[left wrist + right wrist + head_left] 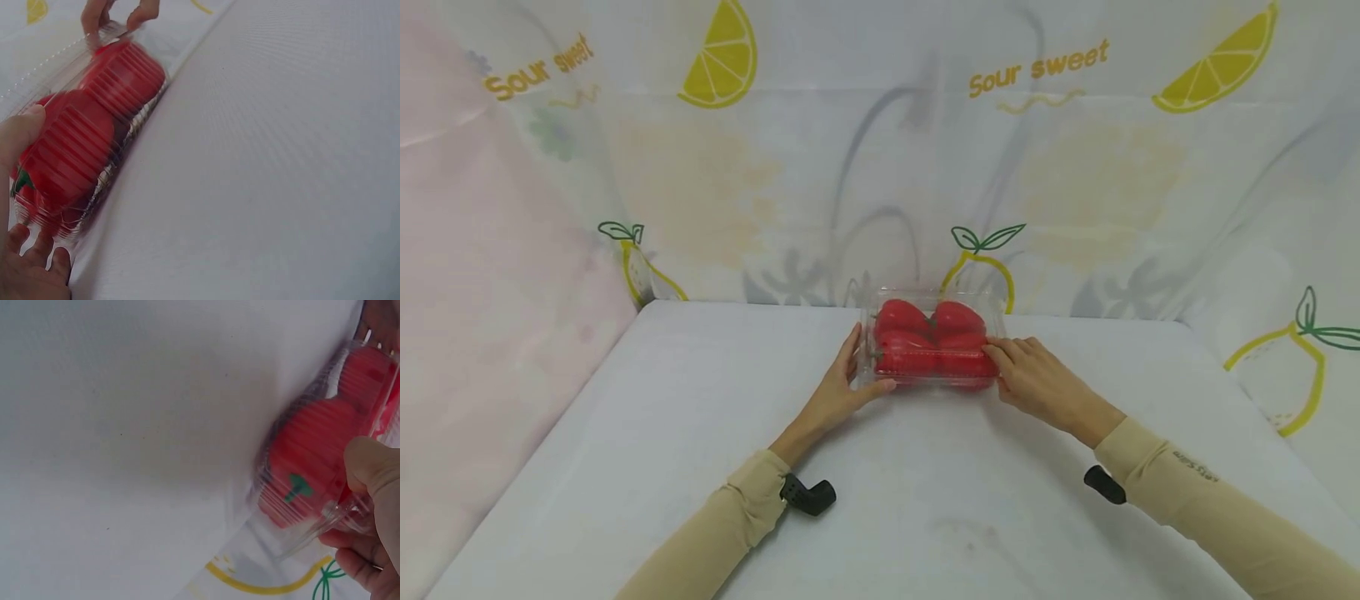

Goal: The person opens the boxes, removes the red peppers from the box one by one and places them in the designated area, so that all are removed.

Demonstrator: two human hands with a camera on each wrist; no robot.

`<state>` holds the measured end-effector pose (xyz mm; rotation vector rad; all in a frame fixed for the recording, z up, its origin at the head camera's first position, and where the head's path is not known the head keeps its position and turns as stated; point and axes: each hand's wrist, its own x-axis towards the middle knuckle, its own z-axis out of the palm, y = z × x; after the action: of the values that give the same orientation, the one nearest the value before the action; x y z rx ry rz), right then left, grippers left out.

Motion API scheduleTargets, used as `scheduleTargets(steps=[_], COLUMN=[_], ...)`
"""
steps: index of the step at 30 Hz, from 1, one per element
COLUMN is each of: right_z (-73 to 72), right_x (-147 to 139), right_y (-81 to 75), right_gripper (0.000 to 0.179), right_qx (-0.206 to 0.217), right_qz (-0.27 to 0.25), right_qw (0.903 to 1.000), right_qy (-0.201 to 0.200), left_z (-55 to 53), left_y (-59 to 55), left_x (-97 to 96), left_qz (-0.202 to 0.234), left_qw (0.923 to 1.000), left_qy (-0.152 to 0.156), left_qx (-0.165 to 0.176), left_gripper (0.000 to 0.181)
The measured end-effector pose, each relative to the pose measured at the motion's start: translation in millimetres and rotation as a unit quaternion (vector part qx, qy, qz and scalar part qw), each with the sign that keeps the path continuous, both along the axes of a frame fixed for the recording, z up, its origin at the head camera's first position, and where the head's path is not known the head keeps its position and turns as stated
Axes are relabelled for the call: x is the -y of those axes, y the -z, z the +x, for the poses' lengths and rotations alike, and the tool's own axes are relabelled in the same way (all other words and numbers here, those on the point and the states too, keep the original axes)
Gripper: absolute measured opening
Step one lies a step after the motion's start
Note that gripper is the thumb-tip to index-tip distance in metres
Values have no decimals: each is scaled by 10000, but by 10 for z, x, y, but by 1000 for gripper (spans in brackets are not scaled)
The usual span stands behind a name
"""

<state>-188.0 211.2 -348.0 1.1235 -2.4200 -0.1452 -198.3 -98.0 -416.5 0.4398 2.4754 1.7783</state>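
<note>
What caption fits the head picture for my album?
Left hand and right hand hold a clear box of red peppers.

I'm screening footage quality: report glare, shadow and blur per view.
Head: faint glare on the clear container, soft shadow below the right sleeve; left wrist: container streaked by blur, fine ripples on the white tabletop; right wrist: dim, grayish overall.

Kinda makeshift tabletop booth: flat white-topped table (910, 475), pale fruit-print cloth (805, 158) hung round back and sides, pinkish on left. Wedge-shaped yellow lemon slices (724, 60) plus orange "Sour sweet" lettering (996, 81) printed on it. Home or studio, can't really tell; cloth hides room beyond.
</note>
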Motion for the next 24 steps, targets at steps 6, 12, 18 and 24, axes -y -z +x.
scheduleTargets(steps=[6, 12, 18, 24], right_z=[18, 3, -11, -14], right_x=[7, 2, -16, -14], right_y=[41, 50, 47, 41], right_gripper=[45, 44, 45, 44], right_qx=[86, 130, 160, 162], right_qz=[-191, -247, -369, -406], right_qw=[9997, 9996, 9992, 9989], right_qy=[84, 102, -57, -146], left_z=[13, 27, 14, 11], left_y=[15, -7, -15, -13], left_x=[-10, -16, -16, -10], left_qz=[12, -43, -151, -102], left_qw=[10000, 9999, 9999, 9999], left_qy=[-2, -16, -23, -38], left_qx=[60, 91, 14, 38], left_gripper=[102, 101, 101, 101])
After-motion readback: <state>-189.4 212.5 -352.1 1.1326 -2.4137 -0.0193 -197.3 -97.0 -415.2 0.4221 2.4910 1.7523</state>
